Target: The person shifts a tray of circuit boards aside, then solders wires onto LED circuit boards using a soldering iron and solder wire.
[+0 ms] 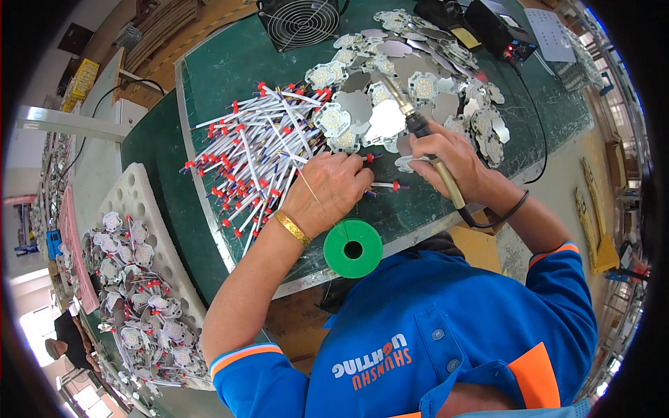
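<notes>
A soldering iron [417,124] is gripped in my right hand [454,159], its metal tip pointing up and left over a heap of round LED boards [422,86]. My left hand [330,187] is palm-down with bent fingers at the right edge of a pile of white-sleeved wires with red ends [258,143]. Its fingertips face away from the camera, so what they pinch is hidden. One red wire end [369,158] shows beside those fingers, and another white wire [383,184] lies just right of them. Close to my left wrist stands a green spool [336,244].
At the table's far edge sit a black fan [303,26] and a black soldering station [498,31], whose cable hangs along the right. On the left, a white foam tray [157,230] adjoins piled wired boards [139,306]. A person [70,338] is at the far left.
</notes>
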### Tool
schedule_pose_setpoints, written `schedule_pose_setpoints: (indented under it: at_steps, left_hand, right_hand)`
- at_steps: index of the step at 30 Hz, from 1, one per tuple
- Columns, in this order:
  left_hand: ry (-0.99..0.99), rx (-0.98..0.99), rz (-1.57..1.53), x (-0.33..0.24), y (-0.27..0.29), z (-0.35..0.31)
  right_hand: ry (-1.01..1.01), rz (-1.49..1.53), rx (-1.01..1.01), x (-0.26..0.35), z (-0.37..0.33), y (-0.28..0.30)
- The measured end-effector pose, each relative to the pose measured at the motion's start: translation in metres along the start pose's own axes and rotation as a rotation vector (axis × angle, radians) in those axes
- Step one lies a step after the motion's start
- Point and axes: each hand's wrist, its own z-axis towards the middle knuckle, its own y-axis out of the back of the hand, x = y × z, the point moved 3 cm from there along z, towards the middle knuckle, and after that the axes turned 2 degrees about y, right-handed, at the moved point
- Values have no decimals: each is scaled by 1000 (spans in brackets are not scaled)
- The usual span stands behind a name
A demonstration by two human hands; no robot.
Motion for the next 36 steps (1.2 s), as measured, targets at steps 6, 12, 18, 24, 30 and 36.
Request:
schedule_pose_setpoints:
  at_steps: [6, 12, 18, 24, 30, 36]
  left_hand:
    - [229, -90, 232, 13, 37, -9]
    - [694, -276, 359, 30, 67, -40]
    - [889, -478, -1129, 8, 54, -74]
    - [849, -375, -1346, 9, 41, -61]
    - [828, -562, -1230, 14, 15, -37]
    - [815, -530, -1179, 16, -5, -32]
  right_hand:
    - [-69, 6, -281, -5, 0, 6]
    - [2, 103, -337, 2, 16, -15]
    - [-51, 229, -327, 6, 37, -40]
    - [-72, 238, -295, 13, 59, -48]
    - [-62, 253, -261, 7, 73, -48]
    - [-59, 271, -292, 11, 70, -52]
